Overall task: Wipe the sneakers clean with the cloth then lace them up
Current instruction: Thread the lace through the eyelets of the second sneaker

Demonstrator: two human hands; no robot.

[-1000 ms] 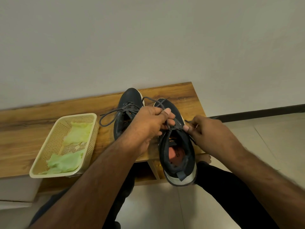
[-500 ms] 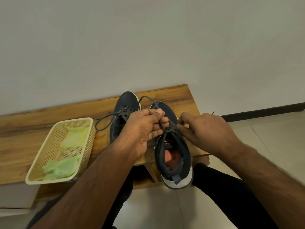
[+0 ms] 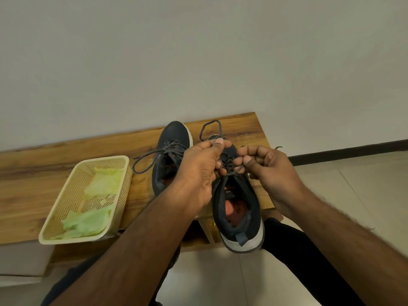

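Note:
Two dark navy sneakers with white soles stand side by side on a wooden bench [image 3: 55, 191]. The left sneaker [image 3: 172, 151] has its grey laces tied, with a bow loop trailing to the left. The right sneaker [image 3: 238, 208] overhangs the bench's front edge and shows an orange insole. My left hand [image 3: 203, 168] pinches a loop of the right sneaker's grey lace [image 3: 210, 127], which arches up behind my fingers. My right hand [image 3: 267, 166] pinches the other strand just above the tongue. Green cloths [image 3: 88, 221] lie in a basket.
A cream plastic basket [image 3: 66, 195] sits on the bench to the left of the sneakers. Behind the bench is a plain white wall. Pale floor tiles [image 3: 364, 195] and a black skirting strip run to the right. My dark trouser legs show below the bench.
Both hands have drawn closer together over the right sneaker's tongue. The lace loop pinched in my left hand now stands higher above the toe.

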